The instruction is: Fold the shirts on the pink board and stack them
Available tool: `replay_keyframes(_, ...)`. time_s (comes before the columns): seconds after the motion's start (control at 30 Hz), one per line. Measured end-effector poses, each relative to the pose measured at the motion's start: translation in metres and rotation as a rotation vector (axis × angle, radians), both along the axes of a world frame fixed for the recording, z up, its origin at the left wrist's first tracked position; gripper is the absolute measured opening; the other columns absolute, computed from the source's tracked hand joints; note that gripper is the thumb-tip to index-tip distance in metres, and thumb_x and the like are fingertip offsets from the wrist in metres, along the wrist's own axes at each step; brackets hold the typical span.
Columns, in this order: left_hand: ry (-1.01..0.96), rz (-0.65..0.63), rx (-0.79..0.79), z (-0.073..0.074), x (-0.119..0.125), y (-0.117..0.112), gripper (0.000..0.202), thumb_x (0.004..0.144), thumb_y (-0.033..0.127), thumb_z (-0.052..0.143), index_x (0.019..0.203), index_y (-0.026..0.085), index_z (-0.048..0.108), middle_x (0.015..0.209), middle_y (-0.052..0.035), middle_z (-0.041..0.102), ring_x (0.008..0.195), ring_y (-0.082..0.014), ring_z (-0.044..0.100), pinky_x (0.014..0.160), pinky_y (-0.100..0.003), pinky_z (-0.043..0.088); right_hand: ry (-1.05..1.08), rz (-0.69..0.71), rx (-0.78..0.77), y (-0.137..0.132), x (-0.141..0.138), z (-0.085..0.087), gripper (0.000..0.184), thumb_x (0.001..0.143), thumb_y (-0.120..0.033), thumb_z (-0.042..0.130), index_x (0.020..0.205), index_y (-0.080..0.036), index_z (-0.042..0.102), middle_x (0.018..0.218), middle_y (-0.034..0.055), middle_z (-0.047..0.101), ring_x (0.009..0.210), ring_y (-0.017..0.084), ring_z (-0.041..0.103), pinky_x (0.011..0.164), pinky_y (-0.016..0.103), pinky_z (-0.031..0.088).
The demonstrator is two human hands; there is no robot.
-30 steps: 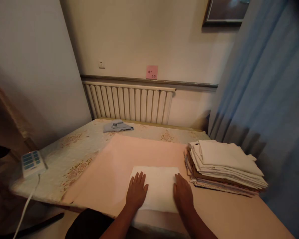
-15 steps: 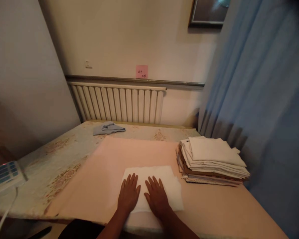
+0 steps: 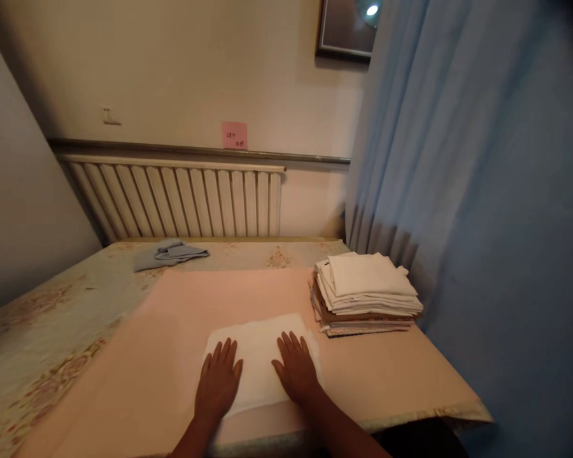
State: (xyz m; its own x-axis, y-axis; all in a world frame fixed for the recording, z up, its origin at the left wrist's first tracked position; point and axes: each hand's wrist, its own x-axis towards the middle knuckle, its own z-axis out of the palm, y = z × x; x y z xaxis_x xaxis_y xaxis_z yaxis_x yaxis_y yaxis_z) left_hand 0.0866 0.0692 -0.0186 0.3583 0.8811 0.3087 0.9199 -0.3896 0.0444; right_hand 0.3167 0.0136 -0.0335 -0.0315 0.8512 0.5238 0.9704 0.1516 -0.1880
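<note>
A folded white cloth (image 3: 258,366) lies flat on the pink sheet (image 3: 162,337) near the table's front edge. My left hand (image 3: 218,381) rests palm down across its left side, fingers stretched out. On the right side of the same cloth lies my right hand (image 3: 297,369), also flat with the thumb apart from the fingers. Neither hand grips anything. To the right and farther back is a stack of folded cloths (image 3: 370,292), white on top with brown and other colours below.
A crumpled grey-blue cloth (image 3: 172,253) lies at the back left on the flowered table cover (image 3: 33,343). A radiator (image 3: 181,197) runs along the wall behind. A blue curtain (image 3: 439,210) hangs close on the right.
The view has turned to the right, so the surroundings sit farther left. My hands have spread farther apart over the white cloth, staying flat on it.
</note>
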Motion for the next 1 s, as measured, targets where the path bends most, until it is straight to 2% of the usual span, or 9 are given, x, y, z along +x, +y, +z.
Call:
replay_keyframes(0.17,0.011,-0.029,0.058,-0.006,-0.002,0.003,0.054,0.093,0.04,0.035,0.14,0.015,0.047,0.147,-0.0083,0.043,0.138,-0.0313,0.034,0.111,-0.051,0.028,-0.004,-0.051,0.02,0.001,0.008,-0.008,0.049,0.094,-0.049,0.044,0.134,-0.021,0.052,0.143,0.0062,0.049,0.137,0.025,0.037,0.114,0.044,0.025)
replay_keyframes(0.37,-0.014,-0.045,0.11,-0.012,-0.003,0.005,0.052,0.093,0.039,0.036,0.138,0.016,0.049,0.146,-0.0087,0.046,0.137,-0.0316,0.037,0.11,-0.051,0.03,-0.026,-0.108,0.066,-0.003,0.016,-0.011,0.045,0.093,-0.046,0.047,0.13,-0.021,0.056,0.139,0.0076,0.053,0.134,0.025,0.041,0.113,0.044,0.026)
replay_keyframes(0.6,-0.007,-0.033,0.126,-0.012,-0.002,0.005,0.052,0.094,0.04,0.036,0.138,0.017,0.049,0.146,-0.008,0.046,0.137,-0.0308,0.038,0.111,-0.05,0.029,-0.061,-0.136,0.065,-0.011,0.026,-0.013,0.044,0.095,-0.041,0.044,0.131,-0.018,0.055,0.14,0.0087,0.052,0.133,0.025,0.042,0.111,0.044,0.027)
replay_keyframes(1.0,-0.033,-0.044,0.127,-0.013,-0.003,0.004,0.052,0.094,0.04,0.036,0.138,0.017,0.049,0.146,-0.0089,0.046,0.137,-0.0313,0.037,0.111,-0.051,0.029,-0.058,-0.143,0.005,-0.016,0.024,-0.005,0.043,0.095,-0.039,0.043,0.132,-0.019,0.053,0.14,0.0087,0.052,0.134,0.025,0.041,0.11,0.045,0.029)
